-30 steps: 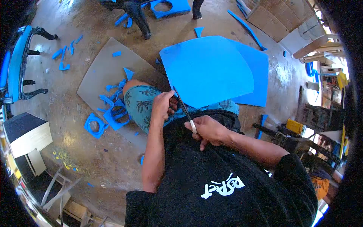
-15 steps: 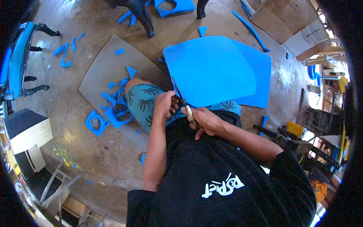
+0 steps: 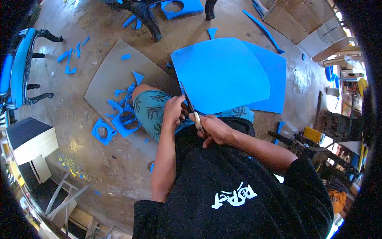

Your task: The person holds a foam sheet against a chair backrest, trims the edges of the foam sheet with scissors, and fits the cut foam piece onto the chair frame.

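Observation:
A pair of scissors point(image 3: 190, 106) with pale handles is in my right hand point(image 3: 215, 128), fingers closed round the handle loops. The dark blades point up and left, along the lower left edge of a blue foam sheet point(image 3: 221, 75) that lies partly over my lap. Just left of the blades is my left hand point(image 3: 173, 111), its fingers curled and thumb pressed in near the sheet's edge. Whatever those fingers pinch is hidden. Under the top sheet, a second blue foam sheet point(image 3: 272, 85) sticks out to the right.
A grey-brown board point(image 3: 115, 71) on the floor bears blue foam scraps point(image 3: 129, 95). Foam offcuts with round holes point(image 3: 102, 131) lie beside it. Carved dark chair legs point(image 3: 148, 24) stand ahead, a blue-upholstered chair point(image 3: 26, 63) at left. Cardboard point(image 3: 292, 22) lies at far right.
Both hands and the scissors stay almost in place beside the foam edge. The camera view has shifted slightly.

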`<action>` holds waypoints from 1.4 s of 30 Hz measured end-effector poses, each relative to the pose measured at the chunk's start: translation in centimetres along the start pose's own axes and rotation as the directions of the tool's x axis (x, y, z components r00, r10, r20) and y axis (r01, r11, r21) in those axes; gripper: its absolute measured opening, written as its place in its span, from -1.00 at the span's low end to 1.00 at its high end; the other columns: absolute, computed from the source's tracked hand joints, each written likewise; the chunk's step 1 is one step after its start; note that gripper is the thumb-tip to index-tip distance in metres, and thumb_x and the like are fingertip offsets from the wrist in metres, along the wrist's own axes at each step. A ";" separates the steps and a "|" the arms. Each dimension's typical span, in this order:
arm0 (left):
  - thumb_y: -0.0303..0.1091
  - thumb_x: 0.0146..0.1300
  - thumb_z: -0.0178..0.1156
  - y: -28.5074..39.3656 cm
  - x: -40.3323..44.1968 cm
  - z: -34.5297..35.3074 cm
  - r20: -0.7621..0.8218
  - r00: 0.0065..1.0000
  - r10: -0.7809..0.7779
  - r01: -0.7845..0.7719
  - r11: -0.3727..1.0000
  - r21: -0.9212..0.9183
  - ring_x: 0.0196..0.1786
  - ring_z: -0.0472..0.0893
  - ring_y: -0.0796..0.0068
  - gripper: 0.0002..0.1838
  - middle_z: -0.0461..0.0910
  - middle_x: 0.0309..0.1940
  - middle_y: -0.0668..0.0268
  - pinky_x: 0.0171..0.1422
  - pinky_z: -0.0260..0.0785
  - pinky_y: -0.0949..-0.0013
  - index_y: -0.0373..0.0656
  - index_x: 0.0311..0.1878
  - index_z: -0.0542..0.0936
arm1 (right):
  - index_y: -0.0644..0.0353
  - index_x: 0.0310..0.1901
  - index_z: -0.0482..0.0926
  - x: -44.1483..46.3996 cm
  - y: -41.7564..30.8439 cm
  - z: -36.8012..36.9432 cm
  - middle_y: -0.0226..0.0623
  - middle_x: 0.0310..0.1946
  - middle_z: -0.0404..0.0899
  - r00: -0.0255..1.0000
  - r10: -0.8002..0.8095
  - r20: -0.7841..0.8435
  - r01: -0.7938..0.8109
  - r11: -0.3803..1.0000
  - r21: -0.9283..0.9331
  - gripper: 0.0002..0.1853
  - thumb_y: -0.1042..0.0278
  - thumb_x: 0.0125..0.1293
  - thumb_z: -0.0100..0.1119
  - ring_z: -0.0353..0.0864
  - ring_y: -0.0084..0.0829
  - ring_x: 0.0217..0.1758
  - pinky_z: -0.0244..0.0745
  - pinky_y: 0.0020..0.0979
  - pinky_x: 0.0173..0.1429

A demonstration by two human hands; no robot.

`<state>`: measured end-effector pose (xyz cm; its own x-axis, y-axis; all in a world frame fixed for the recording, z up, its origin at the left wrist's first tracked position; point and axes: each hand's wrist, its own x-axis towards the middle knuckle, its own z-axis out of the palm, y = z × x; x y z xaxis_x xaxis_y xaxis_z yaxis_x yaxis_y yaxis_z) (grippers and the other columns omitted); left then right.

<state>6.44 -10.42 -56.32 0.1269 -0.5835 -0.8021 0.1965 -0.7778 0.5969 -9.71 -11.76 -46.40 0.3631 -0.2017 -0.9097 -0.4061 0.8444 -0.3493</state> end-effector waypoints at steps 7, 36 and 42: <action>-0.06 0.32 0.13 0.4 -0.1 0.0 -0.025 0.997 -0.069 0.069 0.998 0.003 -0.75 0.42 0.46 -0.66 0.55 -0.61 0.23 -0.76 0.04 0.37 -0.19 -0.27 0.54 | 0.15 -0.16 0.44 0.8 0.6 -0.1 -0.52 -0.52 0.24 1.000 -0.009 0.014 0.009 1.000 0.029 -0.51 -0.21 0.37 0.08 0.35 -0.60 -0.52 0.53 -0.32 -0.64; -0.13 0.29 0.17 -1.0 0.3 -0.2 -0.052 0.994 0.093 -0.101 0.975 -0.197 -0.64 0.49 0.42 -0.67 0.53 -0.62 0.24 -0.62 0.20 0.34 -0.25 -0.39 0.55 | 0.17 -0.17 0.54 4.6 -0.8 -0.5 -0.48 -0.58 0.26 0.996 -0.074 -0.057 0.073 0.997 -0.020 -0.59 -0.08 0.42 0.05 0.33 -0.56 -0.57 0.47 -0.32 -0.66; -0.16 0.30 0.17 -0.7 0.2 -0.2 -0.056 0.998 0.027 -0.040 0.971 -0.238 -0.65 0.48 0.39 -0.68 0.52 -0.62 0.21 -0.62 0.19 0.30 -0.23 -0.42 0.54 | 0.19 -0.20 0.54 4.6 -0.8 -1.0 -0.45 -0.60 0.34 0.993 -0.116 -0.010 0.114 0.990 -0.083 -0.59 -0.08 0.39 0.10 0.35 -0.55 -0.64 0.36 -0.39 -0.74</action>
<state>6.52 -9.92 -56.92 0.1869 -0.5903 -0.7853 0.4167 -0.6762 0.6075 -8.56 -13.88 -50.48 0.3993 -0.3029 -0.8653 -0.4302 0.7715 -0.4686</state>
